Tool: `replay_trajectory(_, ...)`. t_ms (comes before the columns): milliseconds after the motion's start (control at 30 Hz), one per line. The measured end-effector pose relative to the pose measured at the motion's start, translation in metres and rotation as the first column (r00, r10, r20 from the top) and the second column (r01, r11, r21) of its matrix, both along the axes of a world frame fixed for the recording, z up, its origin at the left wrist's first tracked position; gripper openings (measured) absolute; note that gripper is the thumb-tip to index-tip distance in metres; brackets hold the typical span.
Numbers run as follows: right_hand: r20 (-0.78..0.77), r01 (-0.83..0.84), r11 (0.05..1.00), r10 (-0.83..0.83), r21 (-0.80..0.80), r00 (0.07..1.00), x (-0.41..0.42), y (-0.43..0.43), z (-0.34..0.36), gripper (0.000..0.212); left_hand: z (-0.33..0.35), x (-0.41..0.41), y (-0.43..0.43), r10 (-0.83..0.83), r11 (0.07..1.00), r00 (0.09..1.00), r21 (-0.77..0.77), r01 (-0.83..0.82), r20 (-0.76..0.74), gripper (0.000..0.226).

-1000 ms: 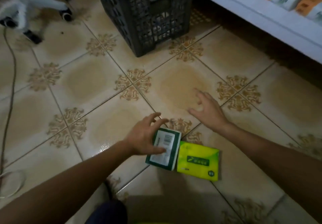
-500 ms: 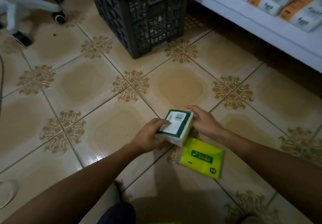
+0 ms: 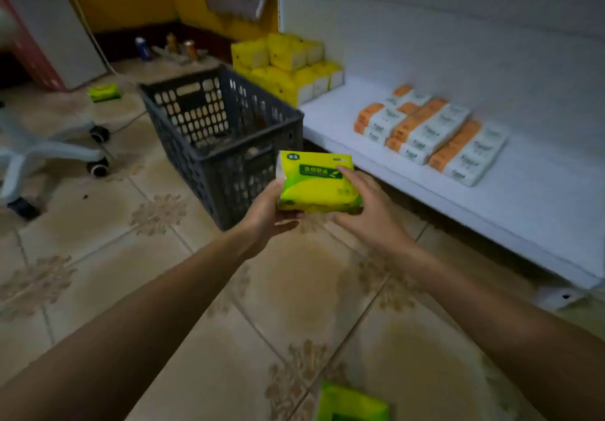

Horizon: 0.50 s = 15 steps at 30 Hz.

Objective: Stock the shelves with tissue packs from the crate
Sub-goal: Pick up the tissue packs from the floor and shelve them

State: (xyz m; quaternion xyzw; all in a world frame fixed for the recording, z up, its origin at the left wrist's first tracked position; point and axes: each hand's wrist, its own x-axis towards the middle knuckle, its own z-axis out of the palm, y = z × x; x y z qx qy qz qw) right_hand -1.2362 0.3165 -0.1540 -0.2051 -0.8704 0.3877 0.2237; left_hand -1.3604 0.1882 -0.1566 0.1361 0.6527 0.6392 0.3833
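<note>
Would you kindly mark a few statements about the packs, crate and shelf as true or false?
1. The left hand and right hand both hold the green pack. True.
2. The orange packs lie in the crate. False: they lie on the shelf.
3. On the floor, at the bottom edge, lies a second pack. True.
4. The green pack rests on the shelf. False: it is held in the air, in front of the crate.
</note>
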Motion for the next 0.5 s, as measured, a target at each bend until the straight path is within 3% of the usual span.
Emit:
replay_trajectory(67, -0.071, 0.059, 0.996, -0.054, 0.073, 0.996, -0.006, 0.02, 0.044, 0.068, 0.045, -0.01, 0.023, 0.01, 0.999, 1.0, 0.035, -0.01, -0.001, 0.039)
replay_trajectory(167, -0.139, 0.136, 0.99, -0.13, 0.033, 0.982, -0.01, 0.044, 0.112, 0.062, 0.119, -0.016, 0.052, -0.04, 0.996, 0.999, 0.075, 0.04, -0.002, 0.063)
replay_trajectory(200, -0.149, 0.15, 0.988, -0.144, 0.03, 0.978, -0.01, 0.049, 0.136, 0.061, 0.146, -0.016, 0.059, -0.059, 0.993, 0.998, 0.096, 0.061, -0.023, 0.056)
replay_trajectory(267, -0.175, 0.162, 0.986, -0.151, 0.047, 0.973, -0.01, 0.057, 0.184, 0.061, 0.197, -0.016, 0.07, -0.024, 0.988, 0.993, 0.146, 0.041, -0.119, 0.017)
replay_trajectory(300, -0.185, 0.166, 0.985, -0.154, 0.05, 0.971, -0.011, 0.06, 0.208, 0.062, 0.221, -0.019, 0.074, -0.008, 0.986, 0.988, 0.162, 0.033, -0.156, 0.01)
replay_trajectory(500, -0.203, 0.258, 0.966, -0.259, -0.032, 0.944, -0.015, 0.078, 0.339, 0.077, 0.359, -0.034, 0.113, -0.043, 0.963, 0.984, 0.254, 0.087, -0.175, 0.016)
